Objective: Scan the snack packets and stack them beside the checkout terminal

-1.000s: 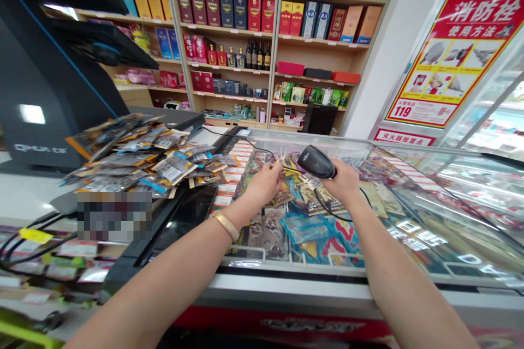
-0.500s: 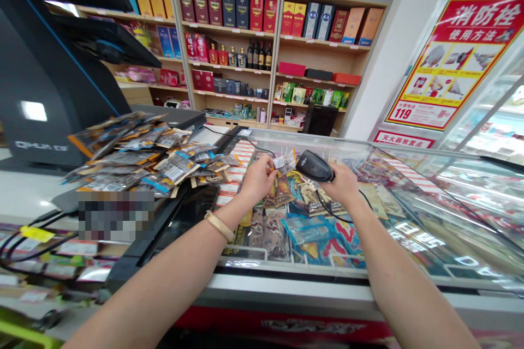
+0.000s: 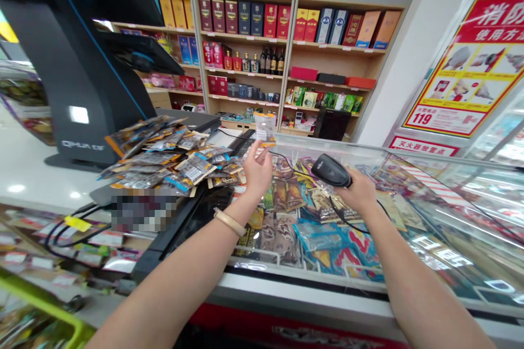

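Observation:
My left hand (image 3: 258, 168) pinches the lower edge of a small clear packet (image 3: 265, 127) with orange ends and a pale printed label. The packet stands upright above my fingertips, over the back of the glass-topped freezer (image 3: 292, 144). My right hand (image 3: 360, 192) is wrapped round the handle of a black barcode scanner (image 3: 329, 170), which points left and is a little apart from the packet. To the left of my left hand lies a heap of similar small packets (image 3: 164, 158), some edged in orange and some in blue.
A point-of-sale terminal (image 3: 82, 82) rises at the left on a white counter (image 3: 24, 174). The scanner's black cable (image 3: 344, 221) loops over the freezer glass. Ice-cream packs (image 3: 319, 240) lie under the glass. Behind are shelves of boxed bottles (image 3: 245, 19).
My left hand has lifted the packet and turned it upright, away from the scanner's front. The scanner stays in my right hand. The whole view has shifted to the left.

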The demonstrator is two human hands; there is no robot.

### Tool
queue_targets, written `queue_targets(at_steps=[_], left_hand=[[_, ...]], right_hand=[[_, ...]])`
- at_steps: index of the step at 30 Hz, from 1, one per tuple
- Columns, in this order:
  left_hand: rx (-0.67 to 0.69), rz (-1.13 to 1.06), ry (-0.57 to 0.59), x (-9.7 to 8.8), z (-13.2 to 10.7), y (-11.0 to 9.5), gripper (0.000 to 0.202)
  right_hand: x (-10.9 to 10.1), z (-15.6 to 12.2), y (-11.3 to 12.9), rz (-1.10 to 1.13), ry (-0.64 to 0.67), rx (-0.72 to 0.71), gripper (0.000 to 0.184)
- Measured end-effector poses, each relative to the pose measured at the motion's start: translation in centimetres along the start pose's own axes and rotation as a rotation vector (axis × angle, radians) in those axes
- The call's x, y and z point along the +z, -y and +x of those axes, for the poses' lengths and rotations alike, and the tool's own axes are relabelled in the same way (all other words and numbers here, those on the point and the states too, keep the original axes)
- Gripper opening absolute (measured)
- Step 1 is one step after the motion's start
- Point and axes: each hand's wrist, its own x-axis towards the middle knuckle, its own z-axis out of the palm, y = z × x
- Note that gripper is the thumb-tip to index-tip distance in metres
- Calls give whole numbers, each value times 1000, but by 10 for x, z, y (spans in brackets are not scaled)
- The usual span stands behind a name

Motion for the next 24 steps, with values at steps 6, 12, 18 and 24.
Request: queue_targets(at_steps=[6, 12, 18, 24], left_hand=[[-95, 19, -212, -15, 21, 0, 72], [-176, 85, -281, -26, 35, 8, 73], [-251, -67, -286, -18, 32, 15, 65], [36, 212, 288, 4, -1, 10, 39]], right_hand=[[3, -1, -2, 7, -31, -37, 38], [3, -1, -4, 30, -38, -42, 39], [-3, 1, -8, -19, -64, 33, 34], [-7, 4, -16, -35, -94, 107, 33]])
